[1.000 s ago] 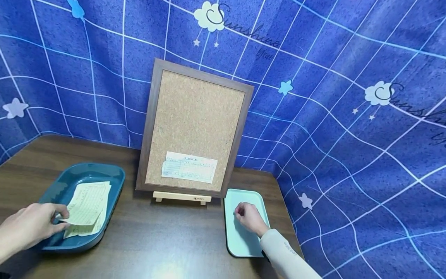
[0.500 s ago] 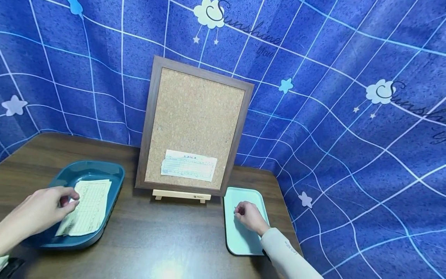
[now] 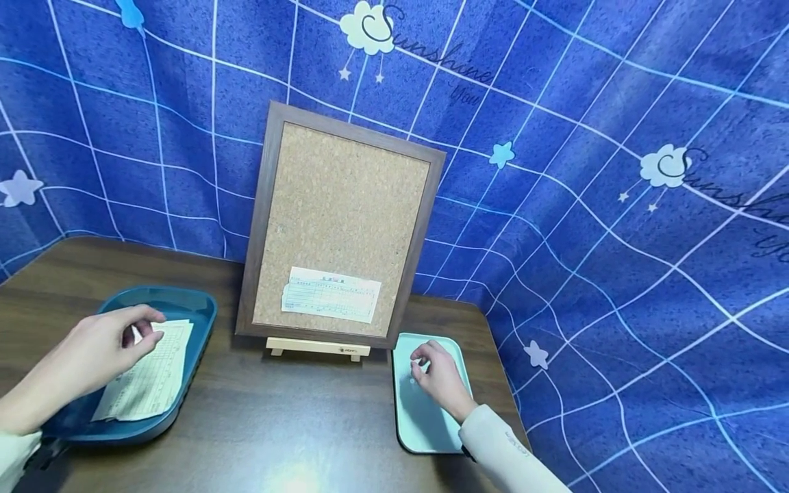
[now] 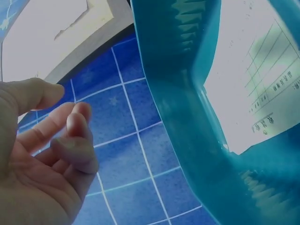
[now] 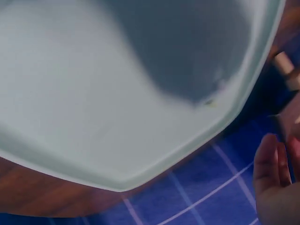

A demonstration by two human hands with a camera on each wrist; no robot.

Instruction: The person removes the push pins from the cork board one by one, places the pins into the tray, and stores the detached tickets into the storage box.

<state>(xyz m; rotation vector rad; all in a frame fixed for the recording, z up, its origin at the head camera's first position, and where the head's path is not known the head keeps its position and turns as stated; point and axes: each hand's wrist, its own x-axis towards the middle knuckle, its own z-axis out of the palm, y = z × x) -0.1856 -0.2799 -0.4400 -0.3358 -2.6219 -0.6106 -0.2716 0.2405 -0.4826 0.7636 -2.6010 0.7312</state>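
Above the dark blue basin [image 3: 206, 322] my left hand [image 3: 101, 349] hovers with loosely curled fingers, thumb and forefinger apart. Nothing lies between them in the left wrist view. Pale printed form sheets [image 3: 144, 383] lie inside the basin below it. On the right, my right hand [image 3: 440, 376] is over the far part of a light green tray [image 3: 431, 435], thumb and forefinger bent towards each other. Whether a small thing sits at those fingertips I cannot tell. In the right wrist view a tiny yellowish speck [image 5: 210, 103] lies on the tray near its rim.
A framed corkboard [image 3: 348, 212] leans on a small wooden stand [image 3: 317, 346] between basin and tray, at the back of the brown table [image 3: 271, 418]. One printed slip [image 3: 333, 296] is on its lower part. A blue gridded curtain [image 3: 555, 226] hangs behind and to the right.
My left hand has let go of the form sheet it pinched and moved right and up; the sheets lie flatter. My right hand has risen slightly, thumb and forefinger spreading a little.
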